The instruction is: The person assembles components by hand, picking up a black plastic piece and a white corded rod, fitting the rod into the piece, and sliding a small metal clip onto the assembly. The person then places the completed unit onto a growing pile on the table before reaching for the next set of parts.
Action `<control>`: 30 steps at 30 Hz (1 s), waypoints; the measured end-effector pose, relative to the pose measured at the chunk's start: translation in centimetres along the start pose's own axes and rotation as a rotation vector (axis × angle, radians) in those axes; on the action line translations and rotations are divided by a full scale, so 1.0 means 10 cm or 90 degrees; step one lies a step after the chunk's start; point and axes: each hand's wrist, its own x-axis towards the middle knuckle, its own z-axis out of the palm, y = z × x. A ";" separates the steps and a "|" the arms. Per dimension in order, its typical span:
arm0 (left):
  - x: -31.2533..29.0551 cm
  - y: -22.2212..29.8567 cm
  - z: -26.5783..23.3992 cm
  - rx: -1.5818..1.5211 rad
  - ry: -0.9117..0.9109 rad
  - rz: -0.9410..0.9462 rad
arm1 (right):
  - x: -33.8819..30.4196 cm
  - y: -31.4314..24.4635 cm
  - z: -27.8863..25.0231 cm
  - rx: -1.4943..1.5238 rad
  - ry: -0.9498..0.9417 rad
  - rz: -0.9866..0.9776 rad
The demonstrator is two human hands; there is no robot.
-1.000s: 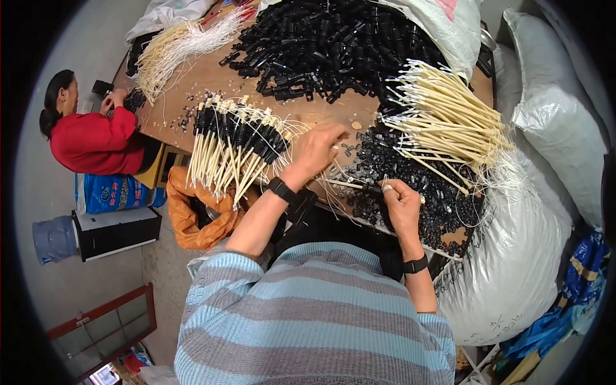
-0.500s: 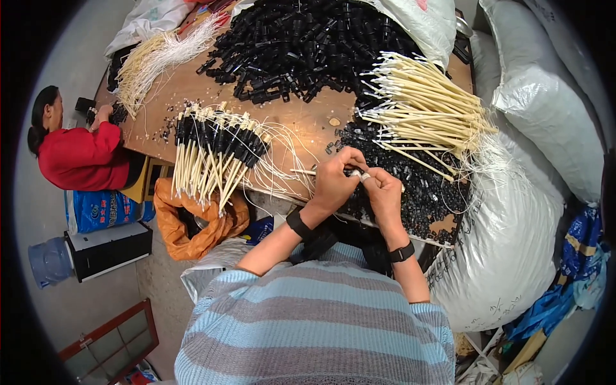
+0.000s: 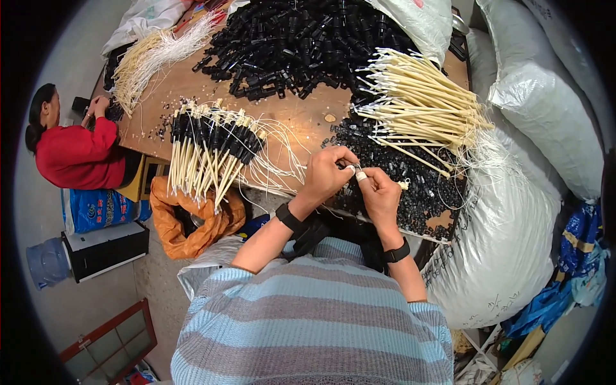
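My left hand (image 3: pixel 328 173) and my right hand (image 3: pixel 380 199) meet fingertip to fingertip over the near edge of the table, both closed in a pinch. Something small and dark is between the fingertips, mostly covered, so its kind does not show. A small cream end piece (image 3: pixel 403 185) sticks out beyond my right hand. White wrapping covers a fingertip on each hand. Small black plastic pieces (image 3: pixel 420 192) lie spread below and right of the hands. Left of them rests a row of cream-sleeved wires with black holders (image 3: pixel 218 144), their thin white leads trailing toward my left hand.
A heap of black plastic holders (image 3: pixel 289 45) covers the table's far side. A bundle of cream-sleeved wires (image 3: pixel 423 96) lies at right, beside bulging white sacks (image 3: pixel 507 244). An orange bag (image 3: pixel 186 237) stands below the left table edge. A person in red (image 3: pixel 80 151) works at far left.
My hands stay together, with the fingers slightly shifted. The cream end piece beyond my right hand shows more now. The person at left has raised their hands a little.
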 end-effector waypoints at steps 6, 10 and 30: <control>0.02 0.07 -0.05 0.139 0.084 0.171 | 0.02 -0.03 -0.05 0.320 -0.052 0.129; 0.05 0.07 -0.10 0.181 0.016 0.228 | 0.03 -0.05 -0.14 0.211 -0.118 0.073; 0.05 0.17 -0.23 0.178 -0.256 0.084 | 0.03 -0.11 -0.46 -0.271 -0.131 -0.312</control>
